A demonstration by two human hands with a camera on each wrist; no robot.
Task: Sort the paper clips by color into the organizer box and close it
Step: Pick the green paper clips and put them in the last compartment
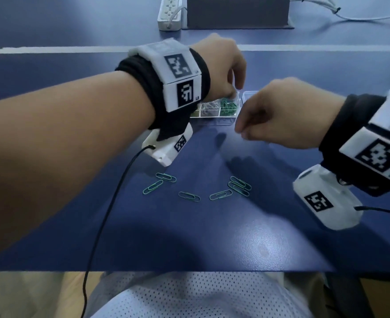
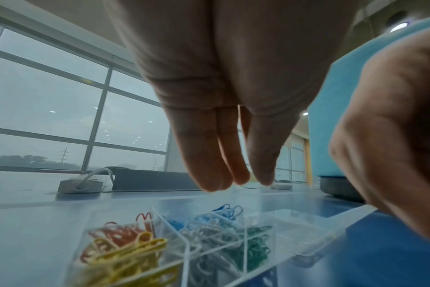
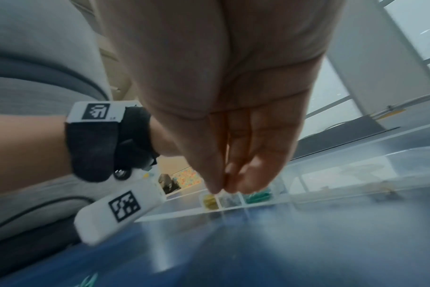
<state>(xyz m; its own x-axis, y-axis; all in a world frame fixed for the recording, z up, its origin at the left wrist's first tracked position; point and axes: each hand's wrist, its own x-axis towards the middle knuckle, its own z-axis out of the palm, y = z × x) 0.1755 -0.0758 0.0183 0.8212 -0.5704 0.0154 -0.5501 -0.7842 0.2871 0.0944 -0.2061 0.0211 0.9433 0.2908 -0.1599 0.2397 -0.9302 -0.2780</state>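
Only the left wrist view shows red, yellow, blue clips in the organizer box point(image 2: 174, 250); six green clips point(image 1: 189, 196) lie before it, left hand point(image 2: 224, 116) straight-fingered above, right hand's point(image 1: 281, 115) grasp unclear.

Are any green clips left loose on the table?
Yes, six green paper clips lie loose on the blue table, on the near side of the organizer box.
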